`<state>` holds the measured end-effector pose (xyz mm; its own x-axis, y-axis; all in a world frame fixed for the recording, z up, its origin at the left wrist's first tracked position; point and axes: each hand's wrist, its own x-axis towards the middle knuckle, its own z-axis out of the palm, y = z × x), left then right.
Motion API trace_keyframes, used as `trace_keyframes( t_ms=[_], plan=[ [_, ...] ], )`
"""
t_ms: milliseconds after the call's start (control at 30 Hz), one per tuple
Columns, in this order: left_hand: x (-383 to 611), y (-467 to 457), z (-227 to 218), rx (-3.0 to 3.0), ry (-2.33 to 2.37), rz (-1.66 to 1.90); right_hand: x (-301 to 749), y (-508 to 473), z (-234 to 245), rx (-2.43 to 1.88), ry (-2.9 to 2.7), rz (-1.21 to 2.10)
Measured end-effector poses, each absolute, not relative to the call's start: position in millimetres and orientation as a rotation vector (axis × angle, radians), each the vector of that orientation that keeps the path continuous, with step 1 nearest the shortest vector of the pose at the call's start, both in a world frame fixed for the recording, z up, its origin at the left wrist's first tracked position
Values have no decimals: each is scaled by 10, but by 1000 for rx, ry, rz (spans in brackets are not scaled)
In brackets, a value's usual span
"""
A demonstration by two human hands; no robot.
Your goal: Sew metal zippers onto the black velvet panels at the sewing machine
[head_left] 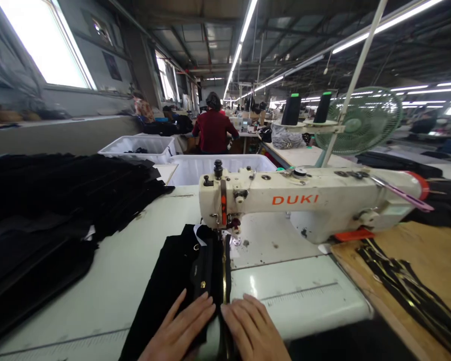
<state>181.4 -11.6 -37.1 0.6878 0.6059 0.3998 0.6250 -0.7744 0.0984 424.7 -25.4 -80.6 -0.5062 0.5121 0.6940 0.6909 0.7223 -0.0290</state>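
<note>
Clock taken from the needle area, 12 = straight ahead of the person.

Workpiece: black fabric [158, 296], lying flat from the needle area back to 6-7 o'clock, far end right at the sewing head. Can't tell if the foot is down on it. Gold-toothed zipper [224, 273] runs along its right side, 12-to-6 line. Just left of that: dark strip with a gold stud [203, 284], plus a white curled strip [200, 234] near the far edge.

Left hand [184, 323]: 7 o'clock, open, palm down, fingers extended and slightly spread on the fabric, tips just short of the stud. Right hand [252, 323]: 5 o'clock, fingers straight and close together, tips at the zipper's right edge. Thumb hidden, so can't tell if it's pinching the tape.

Sewing machine [255, 200], marked DUKI: head at 12, arm stretching to 2-3. Purple-handled tool [406, 194] lies across its right end.

Table [135, 271] is pale, printed ruler along the near edge. Stack of black pieces [60, 190] at 9-10. Brown sheet [346, 260] at 4, loose zipper strips [402, 286] on top. White crates [221, 163] at 11-12; co-worker [216, 130] in a dark red top beyond, back turned. Two thread cones [291, 111] and green fan [355, 123] at 1.
</note>
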Motion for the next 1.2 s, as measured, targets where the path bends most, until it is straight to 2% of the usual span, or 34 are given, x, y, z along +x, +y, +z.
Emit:
trace_keyframes(
  t_ms=[67,200,300,433,500,567,667,767,900,1200],
  plan=[
    [1747,-84,-158,-2905,-1416,-808,4190,-277,-667,-928,-2176,-190],
    [1706,2,269,-2793,-2016,-1121,4462,-205,-305,-995,-1936,434],
    [1764,36,420,-2842,-2080,-1109,4882,58,-15,-1153,-1659,758],
    [1848,42,444,-2865,-2111,-1124,5159,372,342,-1150,-1718,806],
    [1847,33,406,-2881,-2078,-1123,5042,329,394,-1068,-1864,756],
    [1819,11,336,-2928,-1969,-1055,4787,159,270,-949,-2102,553],
    [1784,-59,182,-2956,-1649,-857,4363,-147,-208,-883,-2232,-58],
    [1834,-160,20,-2870,-1154,-688,4130,-330,-693,-941,-2100,-311],
    [1963,-264,-142,-2671,-840,-513,4104,-429,-836,-983,-2049,-324],
    [2041,-212,-299,-2605,-754,-463,4079,-464,-568,-916,-1948,-395]
  ],
)
